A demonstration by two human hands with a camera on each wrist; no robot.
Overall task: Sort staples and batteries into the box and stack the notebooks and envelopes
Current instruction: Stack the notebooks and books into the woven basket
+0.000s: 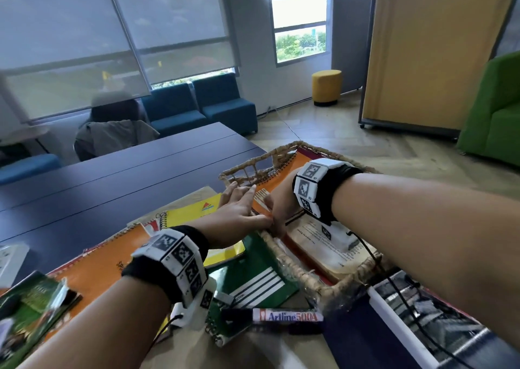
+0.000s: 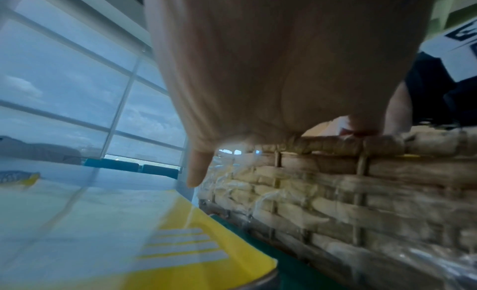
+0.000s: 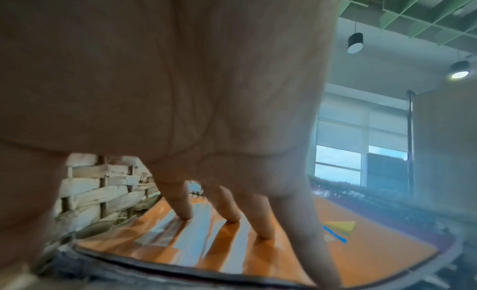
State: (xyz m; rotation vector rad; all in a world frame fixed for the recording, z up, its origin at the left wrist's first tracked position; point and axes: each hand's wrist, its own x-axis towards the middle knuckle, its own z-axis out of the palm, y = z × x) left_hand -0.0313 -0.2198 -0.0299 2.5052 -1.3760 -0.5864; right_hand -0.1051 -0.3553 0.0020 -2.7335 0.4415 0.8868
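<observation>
Fingers of the right hand come down straight onto the cover of the orange spiral notebook, their tips touching it just beyond its pale stripes, so this hand presses and does not grasp. That notebook lies inside the wicker basket, on top of what looks like a red-edged one, with its wire coil along the far side from the fingertips. The left hand reaches in over the basket's near wall, fingers stretched out and loose beside the right thumb. Its thumb seems to meet the notebook's near edge, though the blur in the left wrist view keeps me from saying whether it pinches anything.

Behind the left wrist, still on the table, lie a yellow notebook, a green striped notebook and another orange notebook, overlapping each other; a marker lies nearest the forearm.

Judging by the cover, the notebook is light and thin, stiff enough to slide flat yet ready to bow if lifted by one corner. The glossy cover will likely slip under flat fingertips, and the coil could snag on the weave. Better hold is probably at the spine-side edge or across both long edges, thumb beneath and fingers above.
</observation>
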